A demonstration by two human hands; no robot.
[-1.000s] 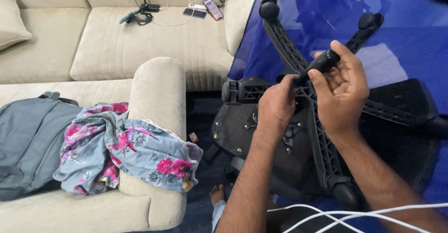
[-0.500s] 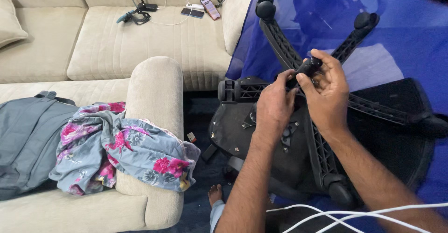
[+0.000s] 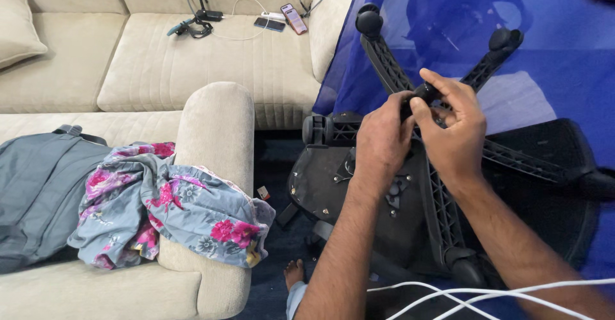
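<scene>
While the upturned office chair [image 3: 384, 217] lies with its black star base [image 3: 442, 198] uppermost beside the beige sofa [image 3: 211, 70], both hands meet at the hub: left hand [image 3: 382, 142] curled against it, right hand [image 3: 453, 128] pinching a small black part [image 3: 425, 92]. Floral cloth [image 3: 173, 211] drapes the sofa arm.

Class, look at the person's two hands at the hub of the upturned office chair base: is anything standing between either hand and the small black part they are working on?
Nothing visible does. The left hand and right hand both close directly on the small black cylindrical part at the hub of the black star-shaped plastic chair base; the fingers partly hide it.
</scene>
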